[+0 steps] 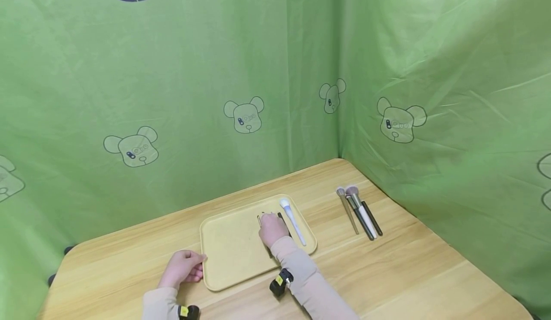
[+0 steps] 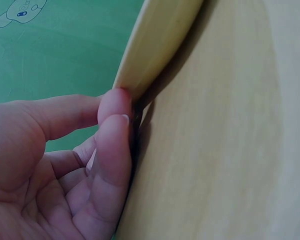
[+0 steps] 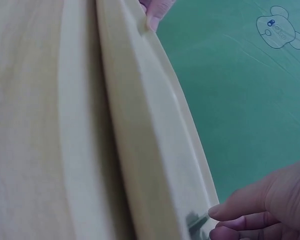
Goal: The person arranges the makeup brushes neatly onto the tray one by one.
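My left hand [image 1: 182, 268] grips the left rim of a yellow tray [image 1: 228, 281]; in the left wrist view, the thumb and curled fingers of that hand [image 2: 97, 160] meet at the tray's edge [image 2: 155, 45]. Over the tray's right part, my right hand [image 1: 273, 230] is lowered with bent fingers and pinches a slim dark makeup brush [image 1: 270, 252], mostly covered by the hand. A black-handled brush [image 1: 284, 223] lies beside it, partly hidden. Farther right in the tray is a white-and-blue brush [image 1: 293, 222]. In the right wrist view, thumb and fingers [image 3: 260, 207] come together beside a dark, blurred shape.
Right of the tray, several makeup brushes [image 1: 363, 215] lie close together on the wooden table [image 1: 422, 262], one with a brown handle [image 1: 347, 212] slightly apart. A green curtain [image 1: 193, 95] with bear heads hangs along the table's back and right edges.
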